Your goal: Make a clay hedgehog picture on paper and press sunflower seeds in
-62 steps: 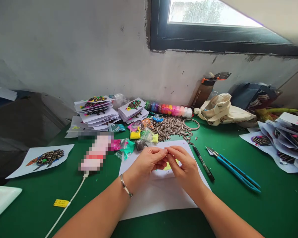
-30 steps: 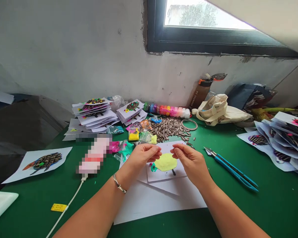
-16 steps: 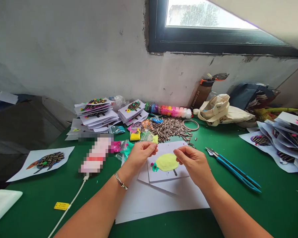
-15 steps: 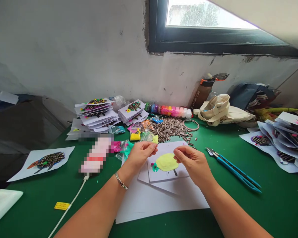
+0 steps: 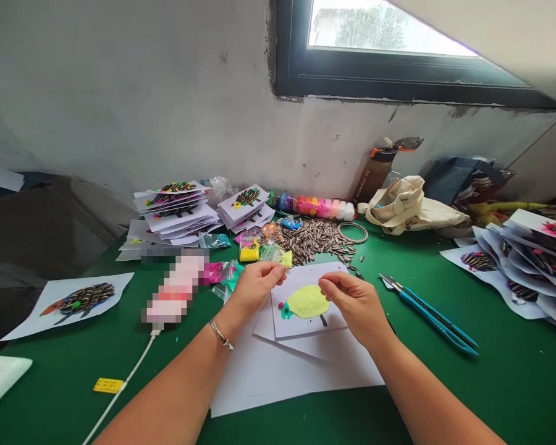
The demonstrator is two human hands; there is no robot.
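My left hand [image 5: 256, 287] is closed in a pinch at the upper left of a white card [image 5: 290, 329]. Over the card's right side, my right hand [image 5: 359, 304] is pinched too, thumb against fingers. Whatever is in either pinch, if anything, is too small or hidden to make out. A flat pale-yellow clay oval [image 5: 308, 301] lies on the card between the hands. It has a teal clay piece [image 5: 286, 311] with magenta dots at its left end and a dark leg shape [image 5: 324, 320] below. Larger white sheets [image 5: 278, 386] lie under the card.
Sunflower seeds [image 5: 317, 238] lie heaped behind the card, near a tape roll [image 5: 353, 232] and bags of coloured clay [image 5: 249, 251]. Blue tweezers [image 5: 438, 321] rest at right. Stacks of seed pictures stand left [image 5: 180, 219] and right [image 5: 528, 266]. A cable [image 5: 134, 371] crosses the left side.
The whole view has shifted slightly, so things sit a little further left. Both hands keep their pinched pose over the card, with hardly any movement.
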